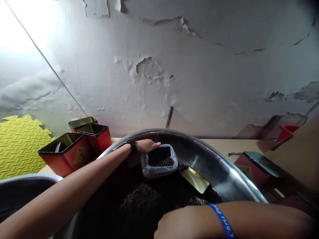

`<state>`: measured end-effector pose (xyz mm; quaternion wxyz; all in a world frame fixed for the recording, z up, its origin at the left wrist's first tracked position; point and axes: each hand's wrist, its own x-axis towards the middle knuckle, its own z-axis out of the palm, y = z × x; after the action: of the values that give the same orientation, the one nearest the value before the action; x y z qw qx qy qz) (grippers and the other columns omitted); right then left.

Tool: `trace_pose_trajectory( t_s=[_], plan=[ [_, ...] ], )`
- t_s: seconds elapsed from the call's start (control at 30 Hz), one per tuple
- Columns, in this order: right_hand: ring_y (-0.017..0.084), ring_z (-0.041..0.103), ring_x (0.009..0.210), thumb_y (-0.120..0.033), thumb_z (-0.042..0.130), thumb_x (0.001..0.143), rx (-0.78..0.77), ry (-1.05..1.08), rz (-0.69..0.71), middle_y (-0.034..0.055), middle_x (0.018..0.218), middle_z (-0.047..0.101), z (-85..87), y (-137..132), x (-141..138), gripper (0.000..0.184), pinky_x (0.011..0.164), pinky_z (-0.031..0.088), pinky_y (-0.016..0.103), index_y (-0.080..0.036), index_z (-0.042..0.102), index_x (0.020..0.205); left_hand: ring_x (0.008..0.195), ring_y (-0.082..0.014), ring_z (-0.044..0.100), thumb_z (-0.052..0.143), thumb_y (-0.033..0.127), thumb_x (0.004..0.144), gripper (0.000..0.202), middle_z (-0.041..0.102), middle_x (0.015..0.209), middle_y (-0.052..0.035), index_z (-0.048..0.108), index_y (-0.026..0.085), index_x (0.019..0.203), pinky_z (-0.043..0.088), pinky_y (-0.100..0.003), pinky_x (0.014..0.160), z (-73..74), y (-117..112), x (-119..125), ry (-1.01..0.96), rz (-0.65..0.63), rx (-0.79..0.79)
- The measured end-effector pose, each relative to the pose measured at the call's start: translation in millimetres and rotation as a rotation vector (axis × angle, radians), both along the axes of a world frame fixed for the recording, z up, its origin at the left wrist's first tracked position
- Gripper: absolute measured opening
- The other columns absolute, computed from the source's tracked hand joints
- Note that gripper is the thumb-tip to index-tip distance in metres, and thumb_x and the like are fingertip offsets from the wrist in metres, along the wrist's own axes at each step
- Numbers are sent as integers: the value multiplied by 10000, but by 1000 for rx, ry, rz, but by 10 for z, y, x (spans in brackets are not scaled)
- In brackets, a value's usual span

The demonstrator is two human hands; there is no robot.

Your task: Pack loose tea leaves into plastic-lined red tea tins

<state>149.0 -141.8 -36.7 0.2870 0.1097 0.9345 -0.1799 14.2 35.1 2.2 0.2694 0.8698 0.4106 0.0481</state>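
left hand (147, 146): grip open, fingertips on rim of clear plastic bag (159, 169) of dark loose tea (163, 161), centre frame, inside steel basin (199, 149) | right hand (179, 224): lower edge, grip state cannot be told | flat gold metal piece (194, 179) just right of bag | red tins (66, 154) left of basin

A clear plastic bag (149, 171) stands upright in the upper middle of the frame, its mouth squared open, with dark, crumbly tea leaves (139, 197) low inside it. The left hand (147, 146) lies against its far rim. More leaves heap across a wide steel basin (199, 149), around the bag and under the right hand (179, 225) at bottom centre. Right of the bag, a flat gold-coloured metal plate (194, 180) lies tilted on the leaves, partly sunk in them.
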Motion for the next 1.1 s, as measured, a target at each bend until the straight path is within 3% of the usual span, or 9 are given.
trace_pose_trajectory(
  t_s=[0.1, 0.23, 0.33, 0.47, 0.57, 0.67, 0.77, 0.9, 1.1],
  plan=[
    [138, 551, 537, -398, 458, 821, 163, 212, -52, 21, 683, 635, 351, 126, -24, 243, 438, 314, 229, -196, 561, 910, 698, -164, 516, 191, 691, 786, 713, 624, 791, -66, 614, 119, 746, 365, -230, 616, 5, -11, -12, -5, -10, 8],
    [159, 594, 693, -510, 365, 841, 326, 515, -381, 40, 797, 642, 689, 564, 45, 395, 560, 369, 234, -199, 553, 996, 749, -177, 520, 187, 679, 799, 727, 630, 848, -78, 634, 106, 811, 379, -246, 680, 32, 2, -77, -46, -33, -54],
    [186, 590, 787, -462, 400, 841, 530, 606, -549, 75, 906, 632, 739, 920, 125, 376, 639, 395, 265, -176, 557, 1027, 832, -189, 525, 220, 663, 807, 700, 632, 946, -79, 638, 113, 922, 380, -250, 745, 45, 45, -134, -79, -48, -135],
    [200, 562, 909, -448, 504, 782, 529, 594, -534, 69, 1022, 606, 691, 1131, 252, 336, 752, 410, 296, -192, 617, 967, 940, -204, 517, 222, 630, 828, 683, 605, 1064, -97, 621, 102, 994, 368, -250, 806, -4, 142, -185, -66, 2, -131],
    [171, 521, 1001, -327, 422, 846, 564, 854, -738, 61, 1092, 572, 629, 1161, 374, 280, 868, 378, 310, -207, 591, 1034, 986, -207, 508, 245, 597, 838, 640, 583, 1119, -99, 611, 102, 1011, 353, -251, 842, -32, 191, -200, -67, -9, -109],
    [167, 524, 995, -313, 487, 811, 340, 1000, -1178, 93, 1063, 567, 471, 1202, 501, 290, 883, 383, 317, -167, 556, 1052, 1009, -216, 502, 262, 595, 834, 624, 567, 1146, -110, 597, 108, 1035, 345, -265, 857, -4, 183, -202, -38, 6, -85],
    [161, 590, 705, -451, 463, 804, -17, 931, -1484, 86, 788, 606, 231, 1231, 586, 364, 637, 477, 308, -124, 558, 932, 966, -235, 527, 285, 652, 791, 657, 596, 1081, -134, 624, 107, 935, 370, -273, 809, 33, 138, -193, 26, 94, -95],
    [88, 471, 415, -516, 439, 792, -159, 968, -1564, -12, 523, 496, 64, 1217, 603, 381, 385, 386, 211, -139, 492, 776, 688, -213, 577, 227, 739, 729, 746, 642, 813, -144, 610, 101, 694, 398, -263, 601, 27, 61, -139, 101, 245, -116],
    [37, 291, 317, -424, 560, 711, -82, 1148, -1576, -92, 419, 342, 351, 1179, 593, 279, 314, 200, 160, -175, 435, 704, 634, -185, 540, 428, 669, 690, 573, 619, 715, -77, 625, 133, 736, 339, -252, 514, 34, 41, -59, -13, 294, 228]
  ],
)
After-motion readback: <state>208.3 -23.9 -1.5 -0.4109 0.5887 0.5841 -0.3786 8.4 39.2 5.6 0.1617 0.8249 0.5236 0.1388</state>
